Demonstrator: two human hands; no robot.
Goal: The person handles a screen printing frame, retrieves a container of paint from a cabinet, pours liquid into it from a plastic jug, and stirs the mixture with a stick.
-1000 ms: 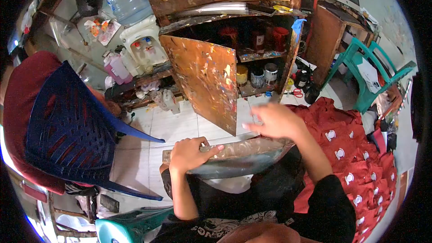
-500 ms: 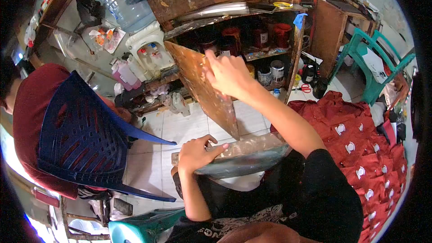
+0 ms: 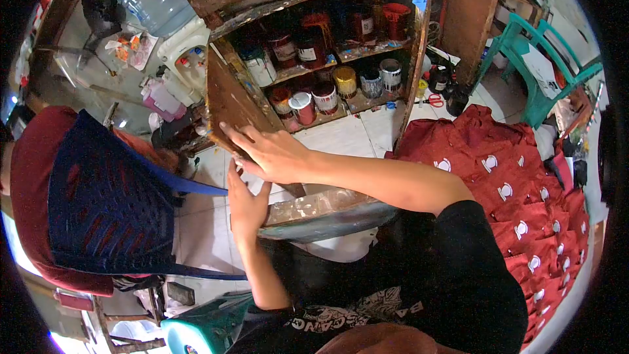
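Observation:
A brown wooden panel (image 3: 232,95) stands slanted at the left side of the paint cabinet; whether it is hinged there I cannot tell. My right hand (image 3: 272,154) lies against the panel's near edge with its fingers stretched out. Just below, my left hand (image 3: 247,210) points upward, thumb apart from the fingers, its fingertips close to the panel's lower edge and to the right hand. Across my lap lies a worn, paint-stained frame (image 3: 321,205), its near side grey-green. The panel's bottom corner is partly hidden behind my right forearm.
Paint cans (image 3: 345,82) fill the cabinet shelves (image 3: 367,48). A blue chair (image 3: 111,203) with a seated person (image 3: 29,223) is on the left. Printed red cloth (image 3: 485,170) covers the right side, near a green chair (image 3: 537,72). A water dispenser (image 3: 187,52) stands behind the panel.
The panel has swung left, exposing more paint cans. My right hand has come down along it to the left. My left hand has left the frame's edge and risen towards the right hand.

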